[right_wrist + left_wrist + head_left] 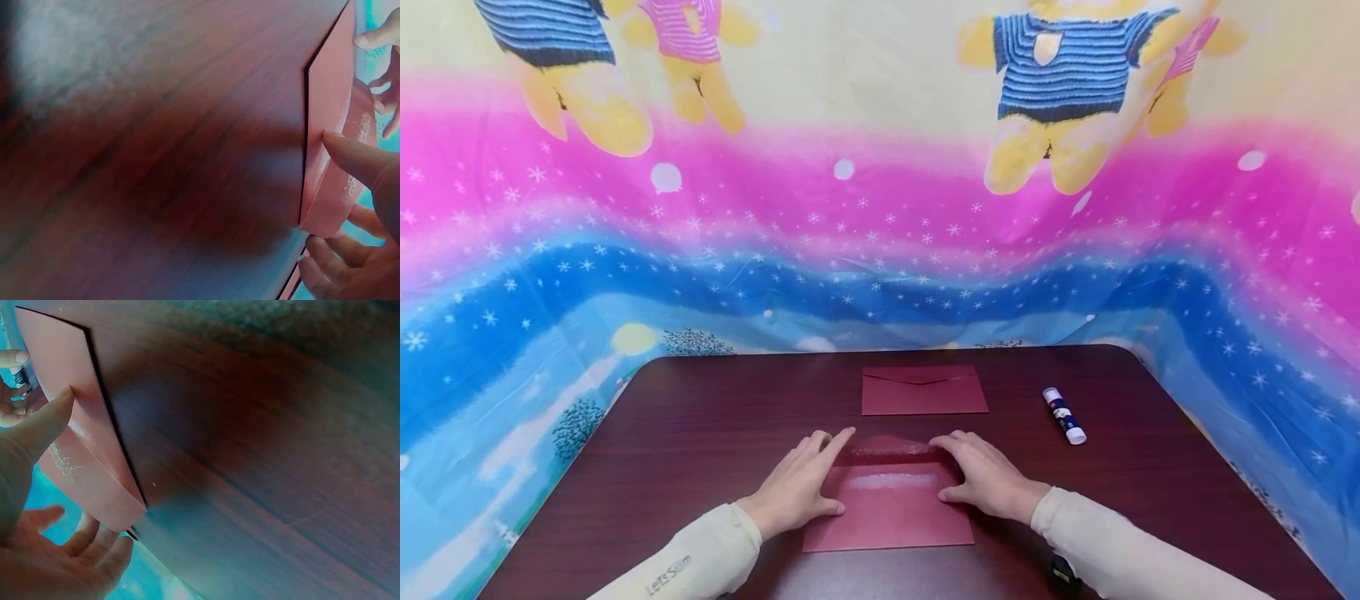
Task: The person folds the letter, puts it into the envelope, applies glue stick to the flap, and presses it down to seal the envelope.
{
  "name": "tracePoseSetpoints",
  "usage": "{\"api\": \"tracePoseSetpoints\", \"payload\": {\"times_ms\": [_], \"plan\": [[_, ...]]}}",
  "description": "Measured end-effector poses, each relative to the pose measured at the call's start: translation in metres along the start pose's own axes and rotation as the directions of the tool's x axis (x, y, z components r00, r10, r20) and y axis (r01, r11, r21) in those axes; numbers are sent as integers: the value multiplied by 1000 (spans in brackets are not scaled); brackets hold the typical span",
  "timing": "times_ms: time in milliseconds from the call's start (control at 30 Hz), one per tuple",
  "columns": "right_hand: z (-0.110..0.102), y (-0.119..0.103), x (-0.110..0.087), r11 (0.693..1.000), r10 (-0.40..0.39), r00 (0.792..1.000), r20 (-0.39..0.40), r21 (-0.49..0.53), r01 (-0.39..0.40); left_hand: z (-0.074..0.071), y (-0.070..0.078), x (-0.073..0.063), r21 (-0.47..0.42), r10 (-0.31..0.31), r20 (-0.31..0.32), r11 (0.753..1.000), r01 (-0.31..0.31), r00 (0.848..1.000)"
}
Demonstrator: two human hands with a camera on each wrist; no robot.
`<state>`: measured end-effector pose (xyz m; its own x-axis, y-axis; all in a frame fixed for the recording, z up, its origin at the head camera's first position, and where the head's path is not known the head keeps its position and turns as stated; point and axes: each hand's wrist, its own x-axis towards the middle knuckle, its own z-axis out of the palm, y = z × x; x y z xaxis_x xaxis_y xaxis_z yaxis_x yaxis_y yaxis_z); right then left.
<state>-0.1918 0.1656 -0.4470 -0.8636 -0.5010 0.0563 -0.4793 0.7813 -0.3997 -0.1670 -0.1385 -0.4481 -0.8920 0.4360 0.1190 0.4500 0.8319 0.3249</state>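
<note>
A red envelope point(887, 521) lies on the table at the front, its flap point(887, 450) lifted at the far side. Whitish glue streaks mark the flap and the upper part of the body. At the left end, my left hand point(801, 483) has its thumb on the envelope's face and its fingers curled behind the flap. My right hand point(992, 479) holds the other end the same way, thumb point(350, 153) on the face. Both wrist views show fingertips point(115, 556) at the flap's outer edge.
A second red envelope point(925, 396), flap folded down, lies farther back. To its right is a white and dark-blue glue stick point(1064, 417). Behind the dark wooden table point(715, 408) hangs a colourful printed cloth point(880, 208).
</note>
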Motion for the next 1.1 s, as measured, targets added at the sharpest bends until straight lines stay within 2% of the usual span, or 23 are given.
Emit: {"api": "tracePoseSetpoints", "payload": {"times_ms": [133, 267, 433, 533, 633, 767, 867, 1000, 1100], "plan": [[2, -1, -2, 998, -58, 998, -1, -8, 58, -1, 3, 0, 18, 37, 9, 999, -37, 999], [3, -3, -3, 994, -111, 993, 46, -9, 111, -1, 5, -1, 25, 102, 35, 994, -102, 994], [4, -9, -5, 968, -234, 966, 110, -69, 242, -1, 9, -3, 36, 162, 87, 985, -166, 983], [5, -14, -6, 952, -257, 956, 143, -130, 276, -1, 13, -4, 94, 168, 134, 979, -182, 977], [7, -17, -8, 939, -258, 954, 154, -194, 285, 0, 17, -6, 174, 168, 173, 965, -198, 971], [11, -21, -10, 920, -256, 953, 160, -262, 291, 2, 21, -8, 276, 188, 188, 932, -235, 964], [12, -23, -11, 895, -271, 948, 167, -319, 312, 3, 24, -9, 329, 194, 191, 911, -249, 962], [13, -27, -13, 856, -294, 940, 174, -391, 340, 3, 33, -8, 329, 176, 182, 916, -229, 967], [14, -29, -14, 835, -303, 938, 167, -428, 346, 5, 45, -5, 296, 176, 194, 927, -229, 965]]}}
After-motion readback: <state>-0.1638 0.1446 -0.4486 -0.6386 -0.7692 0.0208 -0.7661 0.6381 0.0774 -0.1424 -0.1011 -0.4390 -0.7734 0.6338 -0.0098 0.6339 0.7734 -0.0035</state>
